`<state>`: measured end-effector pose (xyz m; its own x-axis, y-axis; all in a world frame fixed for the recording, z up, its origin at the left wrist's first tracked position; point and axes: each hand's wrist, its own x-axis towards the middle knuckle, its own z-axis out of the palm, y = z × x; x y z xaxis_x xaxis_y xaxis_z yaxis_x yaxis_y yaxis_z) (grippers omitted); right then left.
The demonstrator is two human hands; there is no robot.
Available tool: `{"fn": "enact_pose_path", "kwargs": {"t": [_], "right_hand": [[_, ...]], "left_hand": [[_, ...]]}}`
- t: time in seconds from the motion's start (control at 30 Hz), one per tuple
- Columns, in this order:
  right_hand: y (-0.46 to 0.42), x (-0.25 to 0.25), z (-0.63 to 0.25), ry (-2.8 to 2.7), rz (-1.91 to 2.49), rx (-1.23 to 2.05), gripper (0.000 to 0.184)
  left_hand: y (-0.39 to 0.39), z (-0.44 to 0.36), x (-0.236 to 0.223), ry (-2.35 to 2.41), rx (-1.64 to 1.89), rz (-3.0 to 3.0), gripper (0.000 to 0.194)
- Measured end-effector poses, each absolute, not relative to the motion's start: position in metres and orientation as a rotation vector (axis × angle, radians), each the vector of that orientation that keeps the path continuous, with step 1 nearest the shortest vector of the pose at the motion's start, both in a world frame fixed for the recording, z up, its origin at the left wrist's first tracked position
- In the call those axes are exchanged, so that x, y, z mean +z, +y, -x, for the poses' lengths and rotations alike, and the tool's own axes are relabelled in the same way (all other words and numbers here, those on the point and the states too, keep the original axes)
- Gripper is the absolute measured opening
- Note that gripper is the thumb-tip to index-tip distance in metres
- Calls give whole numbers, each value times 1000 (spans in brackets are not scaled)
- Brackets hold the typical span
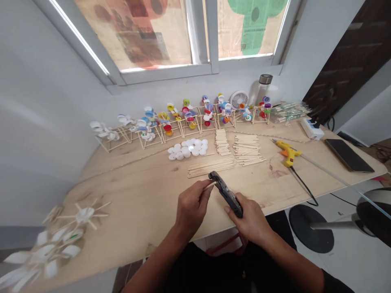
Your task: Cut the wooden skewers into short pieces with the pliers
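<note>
My left hand (192, 205) is closed, pinching a short wooden stick (210, 185) between thumb and fingers. The stick's end meets the jaw of a black plier-like hand tool (226, 193). My right hand (252, 219) is wrapped round the handles of that tool, just above the front part of the table. Beyond the hands lies a row of long wooden sticks (210, 167). Shorter sticks lie in two piles, a narrow pile (222, 142) and a wider pile (248, 149). To their left sits a cluster of white bottle caps (187, 149).
Stick frames with coloured cap wheels (189, 116) line the wall side. A yellow glue gun (287, 153), phone (348, 155) and power strip (311, 129) lie right. A fan (239, 100) and bottle (264, 87) stand behind. Spoked stick pieces (84, 215) lie left.
</note>
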<state>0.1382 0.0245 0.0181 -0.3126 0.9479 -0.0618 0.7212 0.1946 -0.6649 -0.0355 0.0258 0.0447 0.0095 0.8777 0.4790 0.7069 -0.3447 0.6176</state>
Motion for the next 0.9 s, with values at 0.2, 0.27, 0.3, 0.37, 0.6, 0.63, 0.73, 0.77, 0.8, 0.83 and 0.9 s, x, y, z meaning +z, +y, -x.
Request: {"fn": "enact_pose_path", "kwargs": {"t": [0.2, 0.27, 0.3, 0.37, 0.6, 0.63, 0.73, 0.77, 0.8, 0.83, 0.9], "right_hand": [[31, 19, -149, -1930, 1462, 1108, 15], [34, 15, -153, -1795, 1409, 1208, 16], [34, 13, -155, -1716, 1389, 1270, 17], [35, 9, -159, -1556, 1350, 1387, 20], [37, 4, -166, -1223, 1247, 1538, 27], [38, 3, -167, -1203, 1240, 1547, 27], [40, 1, -168, -1174, 1219, 1581, 28], [40, 0, -169, -1164, 1211, 1593, 28], [41, 0, -169, -1155, 1204, 1602, 28], [41, 0, -169, -1146, 1197, 1609, 28], [41, 1, -169, -1131, 1185, 1621, 28]], "left_hand": [[29, 38, 24, 1824, 1245, -1829, 17], [33, 37, 14, 1796, 1112, -1965, 18], [35, 37, 9, 1758, 1046, -2082, 18], [39, 36, -3, 1636, 946, -2346, 19], [45, 39, -24, 1378, 941, -2620, 18], [46, 41, -22, 1382, 970, -2590, 18], [45, 53, -9, 1383, 992, -2538, 16], [43, 58, -5, 1361, 945, -2557, 16], [40, 63, 0, 1323, 872, -2590, 16], [36, 68, 3, 1282, 797, -2624, 17], [28, 76, 7, 1207, 667, -2683, 19]]}}
